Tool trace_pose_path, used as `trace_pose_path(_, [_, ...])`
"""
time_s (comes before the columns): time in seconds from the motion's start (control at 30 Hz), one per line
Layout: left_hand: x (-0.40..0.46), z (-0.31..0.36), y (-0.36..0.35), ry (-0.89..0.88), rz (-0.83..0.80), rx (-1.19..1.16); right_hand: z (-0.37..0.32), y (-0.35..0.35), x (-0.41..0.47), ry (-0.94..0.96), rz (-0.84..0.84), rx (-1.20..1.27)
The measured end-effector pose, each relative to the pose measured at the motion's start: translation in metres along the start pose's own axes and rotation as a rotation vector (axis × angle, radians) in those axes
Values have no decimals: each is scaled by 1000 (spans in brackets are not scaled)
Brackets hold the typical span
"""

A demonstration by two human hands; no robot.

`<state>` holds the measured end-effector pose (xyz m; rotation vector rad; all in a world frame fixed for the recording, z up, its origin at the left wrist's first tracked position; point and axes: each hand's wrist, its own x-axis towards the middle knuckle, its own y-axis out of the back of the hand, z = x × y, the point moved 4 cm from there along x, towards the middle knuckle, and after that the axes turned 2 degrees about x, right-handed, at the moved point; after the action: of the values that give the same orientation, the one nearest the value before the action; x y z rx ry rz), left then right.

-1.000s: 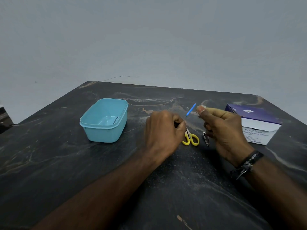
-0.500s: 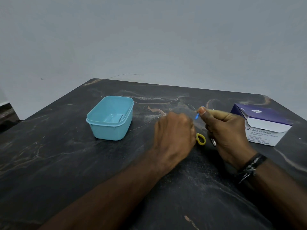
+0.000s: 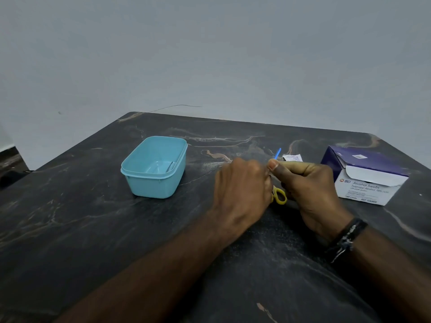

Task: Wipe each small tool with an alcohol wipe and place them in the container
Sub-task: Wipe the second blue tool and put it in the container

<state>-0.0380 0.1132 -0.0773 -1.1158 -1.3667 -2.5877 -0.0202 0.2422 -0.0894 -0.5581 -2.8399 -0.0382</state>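
Both hands meet, fingers curled: left hand point(image 3: 242, 190) and right hand point(image 3: 310, 190) pinching a thin blue tool point(image 3: 277, 153) above yellow scissors point(image 3: 279, 195).

The blue stick point(image 3: 277, 153) shows above the thumbs again after being nearly hidden; the left hand point(image 3: 241, 190) has closed against the right hand point(image 3: 307, 185).

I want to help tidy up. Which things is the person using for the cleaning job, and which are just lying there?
For the job:
blue stick
left hand
right hand
tub
scissors
swab box

Just lying there:
torn wrapper
table
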Motion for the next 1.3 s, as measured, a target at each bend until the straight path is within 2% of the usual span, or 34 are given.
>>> trace_pose_path(0.27, [-3, 3, -2, -40, 25, -40, -3, 15, 13, 74, 119, 43])
trace_pose_path(0.53, [1, -6, 2, -29, 145, -118, -10, 28, 16, 196, 265, 58])
trace_pose_path(0.6, [7, -4, 17, -39, 226, -149, -12, 28, 15, 219, 273, 48])
trace_pose_path(0.7, [20, -8, 53, 33, 325, -158, -13, 29, 16, 225, 281, 33])
trace_pose_path(0.93, [43, -65, 145, 306, 324, -378, -14, 26, 15, 234, 261, 44])
trace_pose_path(1.07, [44, -103, 172, 494, 199, -417, -13, 25, 14, 220, 249, 20])
trace_pose_path(1.17, [46, -126, 174, 601, -39, -297, -12, 24, 14, 212, 233, -8])
trace_pose_path(1.3, [52, -132, 155, 594, -411, -73, -12, 21, 13, 204, 212, -28])
